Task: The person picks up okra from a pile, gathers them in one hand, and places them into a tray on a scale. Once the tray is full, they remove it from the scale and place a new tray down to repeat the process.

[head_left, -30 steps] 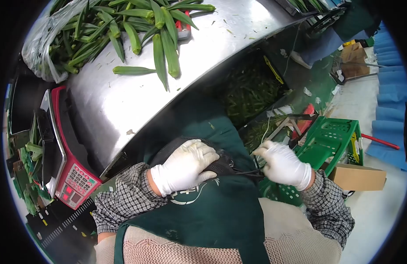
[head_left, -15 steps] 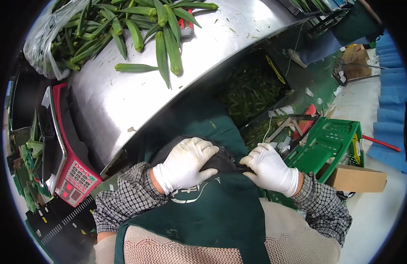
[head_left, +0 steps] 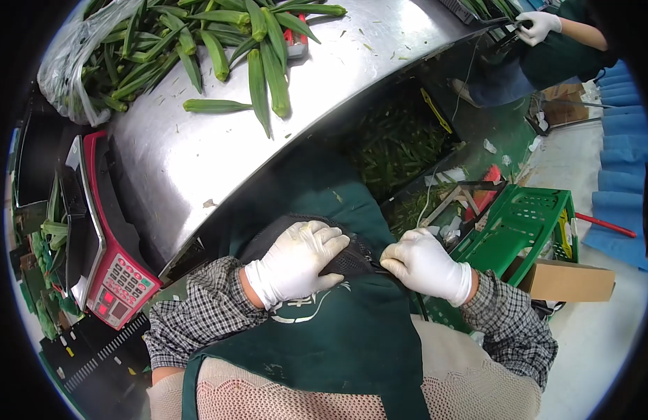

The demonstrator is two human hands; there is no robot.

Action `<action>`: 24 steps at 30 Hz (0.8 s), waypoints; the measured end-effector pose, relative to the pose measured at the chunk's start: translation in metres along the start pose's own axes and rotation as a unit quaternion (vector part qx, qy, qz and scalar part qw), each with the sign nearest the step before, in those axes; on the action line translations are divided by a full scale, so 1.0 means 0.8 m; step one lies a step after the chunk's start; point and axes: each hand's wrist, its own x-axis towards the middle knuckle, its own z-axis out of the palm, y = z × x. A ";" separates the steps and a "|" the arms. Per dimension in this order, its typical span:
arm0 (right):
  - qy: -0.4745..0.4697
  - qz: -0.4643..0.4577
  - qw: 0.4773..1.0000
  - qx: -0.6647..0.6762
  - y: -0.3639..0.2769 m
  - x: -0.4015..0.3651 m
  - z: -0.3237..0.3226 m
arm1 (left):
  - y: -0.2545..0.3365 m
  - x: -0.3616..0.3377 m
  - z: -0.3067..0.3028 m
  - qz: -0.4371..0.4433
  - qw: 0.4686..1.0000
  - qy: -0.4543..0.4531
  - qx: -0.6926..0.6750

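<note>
A black mesh item [head_left: 346, 260], perhaps a small pouch or a cap, rests against the dark green apron [head_left: 345, 329] at my waist. My left hand [head_left: 296, 262], in a white glove, is closed over its left side. My right hand [head_left: 429, 266], also gloved in white, pinches the dark right end of the same item, with a thin dark strap-like piece hanging below. Its exact shape is hidden under my fingers. Beyond my hands, a pile of okra [head_left: 271, 80] lies on the metal table [head_left: 198, 161], partly in a clear plastic bag [head_left: 54, 70].
A red scale [head_left: 121, 290] stands at left. Under the table edge is a dark crate [head_left: 436, 112] of okra pieces. To the right are a green plastic stool [head_left: 513, 224] and a cardboard box [head_left: 572, 280]. A co-worker's gloved hand [head_left: 539, 26] is at top right.
My right hand has curled tighter and shifted slightly at the item's right end. The co-worker's gloved hand has come into view at top right. My left hand stays almost still.
</note>
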 end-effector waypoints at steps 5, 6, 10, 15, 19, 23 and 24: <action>-0.161 0.058 0.983 0.059 0.010 0.028 0.000 | -0.001 -0.002 0.004 0.005 1.000 0.011 0.004; -0.167 0.059 0.982 0.060 0.009 0.031 0.001 | -0.002 -0.003 0.003 0.005 1.000 0.013 0.001; -0.116 0.050 0.990 0.058 0.010 0.032 0.003 | -0.014 0.001 -0.009 -0.037 0.999 -0.028 -0.024; -0.021 0.019 0.998 0.061 0.012 0.030 0.017 | -0.029 -0.002 -0.001 -0.096 0.993 -0.062 -0.019; -0.012 0.031 0.997 0.063 0.013 0.033 0.027 | -0.028 -0.002 0.000 -0.097 0.992 -0.071 -0.021; -0.003 0.034 0.997 0.065 0.015 0.037 0.032 | -0.033 -0.003 0.004 -0.100 0.992 -0.069 -0.024; -0.003 0.036 0.997 0.064 0.014 0.037 0.032 | -0.032 -0.003 0.004 -0.099 0.992 -0.068 -0.024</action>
